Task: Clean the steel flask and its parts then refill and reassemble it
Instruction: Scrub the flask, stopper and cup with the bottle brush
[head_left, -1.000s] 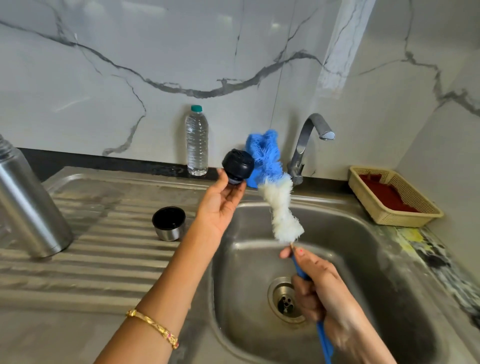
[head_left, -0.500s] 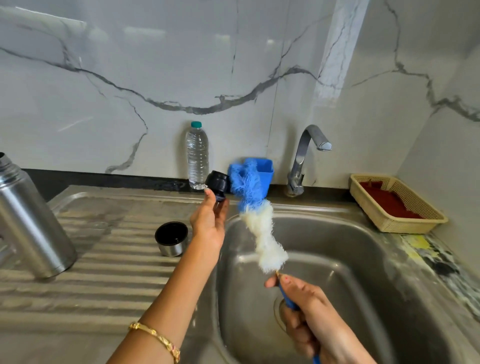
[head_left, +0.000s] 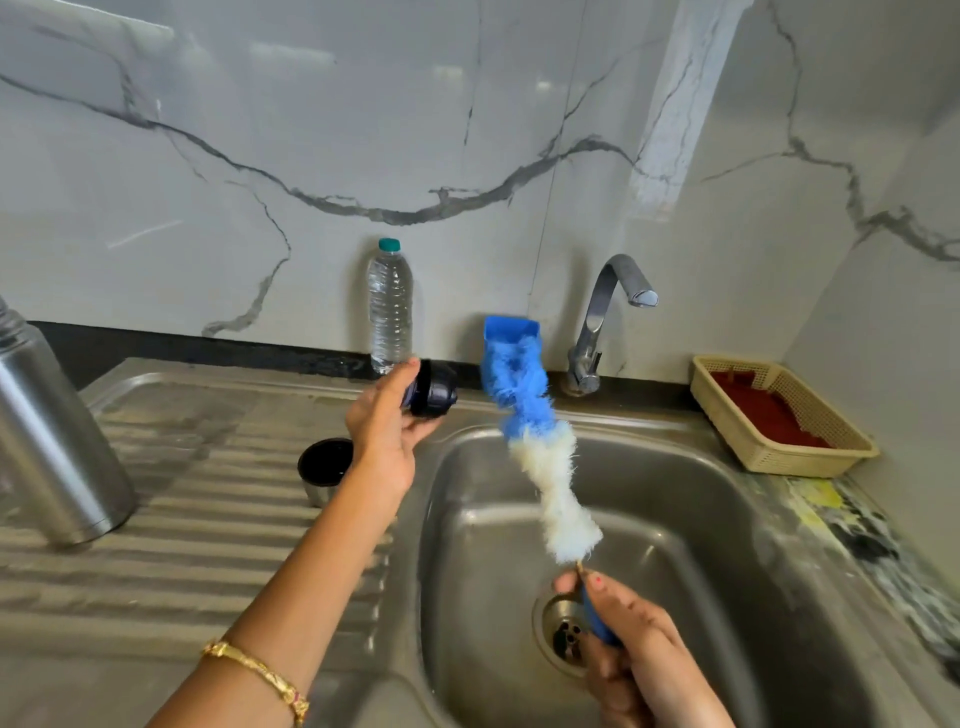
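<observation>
Holding one stopper, one brush.

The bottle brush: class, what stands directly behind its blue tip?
Behind the bottle brush, held in the right hand, a blue container stands at the wall. Only its upper rim shows; the bristles cover the rest.

My left hand holds a glossy dark plastic stopper; my right hand a fluffy blue-and-white bristle brush. Beneath them, the dull brushed-steel sink; far left, a satin steel flask.
</observation>
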